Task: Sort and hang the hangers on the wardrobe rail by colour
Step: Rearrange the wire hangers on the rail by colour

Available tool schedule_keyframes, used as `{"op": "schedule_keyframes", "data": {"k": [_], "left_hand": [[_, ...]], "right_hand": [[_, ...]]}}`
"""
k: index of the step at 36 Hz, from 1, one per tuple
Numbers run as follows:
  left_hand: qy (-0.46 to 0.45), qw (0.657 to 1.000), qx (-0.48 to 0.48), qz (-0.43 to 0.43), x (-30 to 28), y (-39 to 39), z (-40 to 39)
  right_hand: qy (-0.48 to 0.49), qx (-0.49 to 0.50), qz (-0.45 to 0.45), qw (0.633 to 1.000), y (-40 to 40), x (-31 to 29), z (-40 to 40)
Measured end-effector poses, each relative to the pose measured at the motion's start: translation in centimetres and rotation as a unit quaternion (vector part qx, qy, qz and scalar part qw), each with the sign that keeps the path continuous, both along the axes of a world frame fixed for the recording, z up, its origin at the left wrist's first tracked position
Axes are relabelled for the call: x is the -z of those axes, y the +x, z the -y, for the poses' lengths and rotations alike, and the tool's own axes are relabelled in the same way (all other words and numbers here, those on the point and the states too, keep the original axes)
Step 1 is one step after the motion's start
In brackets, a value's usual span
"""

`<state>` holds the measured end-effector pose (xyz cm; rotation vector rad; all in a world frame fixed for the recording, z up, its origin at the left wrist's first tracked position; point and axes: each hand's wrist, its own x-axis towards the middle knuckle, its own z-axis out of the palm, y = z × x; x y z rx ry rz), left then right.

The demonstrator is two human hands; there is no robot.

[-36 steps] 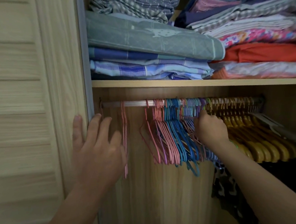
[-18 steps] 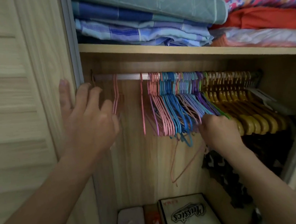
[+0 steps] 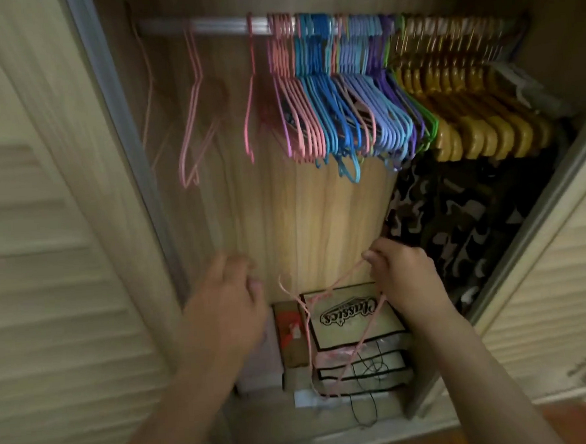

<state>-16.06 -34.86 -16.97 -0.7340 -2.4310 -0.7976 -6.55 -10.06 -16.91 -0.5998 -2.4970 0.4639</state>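
a: head view, what has the right hand (image 3: 403, 277) got?
b: its fingers pinch a pink wire hanger (image 3: 329, 326), held low over the boxes (image 3: 354, 317), well below the rail (image 3: 224, 24).
a: the left hand (image 3: 231, 301)?
b: loosely curled, holding nothing. pink hangers (image 3: 290, 95), blue hangers (image 3: 325, 99) and yellow hangers (image 3: 466, 108) crowd the rail.
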Motion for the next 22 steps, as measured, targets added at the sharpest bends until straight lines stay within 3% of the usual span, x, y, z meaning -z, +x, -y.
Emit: {"op": "schedule_keyframes", "data": {"k": [2, 5, 6, 9, 12, 16, 20, 22], "left_hand": [[-0.025, 0.977, -0.007, 0.21, 4.9, 1.9, -0.2], [0.013, 0.881, 0.05, 0.47, 12.1, 3.2, 0.6], [0.033, 0.855, 0.064, 0.513, 14.7, 2.8, 1.2], [0.061, 0.829, 0.03, 0.555, 18.3, 2.4, 2.9], [0.072, 0.806, 0.004, 0.587, 19.3, 1.6, 4.5], [0.096, 0.749, 0.032, 0.655, 17.6, 1.5, 5.4], [0.064, 0.689, 0.07, 0.719, 15.3, 1.5, 5.6], [0.079, 0.656, 0.075, 0.747, 14.1, 1.1, 5.3]], "right_hand": [[-0.064, -0.034, -0.038, 0.997, 1.1, 0.8, 0.4], [-0.2, -0.061, -0.072, 0.975, 2.5, 1.6, 1.0], [-0.251, -0.063, -0.089, 0.962, 2.7, 1.6, 1.2], [-0.369, -0.06, -0.121, 0.92, 3.3, 2.0, 1.1], [-0.404, -0.042, -0.134, 0.904, 3.5, 3.1, 0.6], [-0.424, 0.015, -0.107, 0.899, 2.5, 5.2, -1.1], [-0.296, 0.141, 0.056, 0.943, 0.8, 8.7, -2.8], [-0.261, 0.147, 0.113, 0.947, 0.6, 9.4, -2.0]]}}
